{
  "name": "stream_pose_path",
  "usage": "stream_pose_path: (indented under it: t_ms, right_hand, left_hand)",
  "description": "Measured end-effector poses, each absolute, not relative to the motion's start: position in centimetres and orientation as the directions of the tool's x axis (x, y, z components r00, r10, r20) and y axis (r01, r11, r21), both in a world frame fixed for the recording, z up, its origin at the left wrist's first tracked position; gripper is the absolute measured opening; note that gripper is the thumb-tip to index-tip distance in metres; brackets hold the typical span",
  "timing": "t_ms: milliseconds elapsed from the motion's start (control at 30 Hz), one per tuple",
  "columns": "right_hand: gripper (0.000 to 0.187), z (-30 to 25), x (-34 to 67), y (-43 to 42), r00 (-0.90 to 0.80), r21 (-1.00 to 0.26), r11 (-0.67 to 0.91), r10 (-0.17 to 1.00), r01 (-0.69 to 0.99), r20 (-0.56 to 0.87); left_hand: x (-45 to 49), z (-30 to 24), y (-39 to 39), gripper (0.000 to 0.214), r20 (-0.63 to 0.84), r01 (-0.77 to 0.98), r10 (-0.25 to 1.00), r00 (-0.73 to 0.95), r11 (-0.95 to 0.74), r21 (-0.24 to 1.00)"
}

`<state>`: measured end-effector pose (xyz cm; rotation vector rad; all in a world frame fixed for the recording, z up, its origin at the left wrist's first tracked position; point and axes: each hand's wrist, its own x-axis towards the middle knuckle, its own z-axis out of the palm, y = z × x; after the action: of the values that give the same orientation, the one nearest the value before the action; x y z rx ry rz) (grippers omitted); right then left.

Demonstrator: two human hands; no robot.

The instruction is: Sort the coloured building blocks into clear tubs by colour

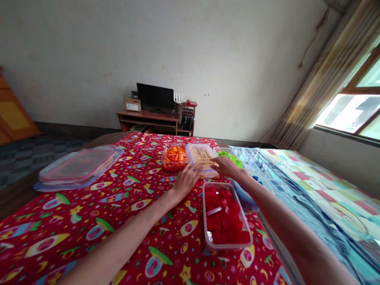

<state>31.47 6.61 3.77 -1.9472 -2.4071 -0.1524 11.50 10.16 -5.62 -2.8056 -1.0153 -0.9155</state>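
Observation:
A plastic box with a clear lid and bluish rim (201, 151) lies at the middle of the table, with pale yellowish contents and dark marks across its top. My left hand (187, 177) is at its near left side, fingers curled on the near edge. From the right, my right hand (228, 167) reaches over to the near right corner, its fingers bent down on the lid. Left of this box sits an open box of orange bricks (175, 158). Bright green bricks (230, 157) fill a box on its right, partly behind my right hand. Closer to me stands an open box of red bricks (224, 215).
A blue container (245, 196) is partly hidden beneath my right forearm. Several stacked lids (80, 164) lie at the table's left edge. A red patterned cloth (118, 221) covers the table. A bed with a patchwork cover (320, 178) adjoins on the right.

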Motion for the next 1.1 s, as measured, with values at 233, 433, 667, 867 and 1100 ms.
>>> stream_pose_path:
  t_ms: [233, 433, 667, 867, 1100]
  right_hand:
    - [0.042, 2.8, 30.4, 10.2, -0.251, 0.038, 0.249, 0.964, 0.968, 0.088]
    - [0.044, 1.9, 29.6, 10.3, -0.202, 0.147, 0.191, 0.977, 0.971, 0.061]
    - [0.052, 2.3, 29.4, 11.8, -0.178, 0.224, 0.171, 0.984, 0.96, 0.014]
    - [0.044, 1.4, 29.9, 11.9, -0.24, 0.284, 0.213, 0.969, 0.935, 0.065]
    - [0.04, 1.4, 29.8, 11.1, -0.319, 0.373, 0.296, 0.948, 0.879, 0.001]
  left_hand:
    - [11.1, -7.2, 10.7, 0.039, 0.581, 0.57, 0.649, 0.491, -0.743, 0.349]
    - [10.6, -8.7, 11.6, 0.038, 0.706, 0.48, 0.505, 0.496, -0.837, 0.262]
    - [11.2, -8.6, 11.5, 0.035, 0.693, 0.569, 0.532, 0.487, -0.795, 0.21]
    - [11.1, -7.5, 11.3, 0.035, 0.642, 0.594, 0.54, 0.545, -0.789, 0.158]
    - [10.9, -6.0, 10.7, 0.037, 0.554, 0.642, 0.571, 0.606, -0.762, 0.083]
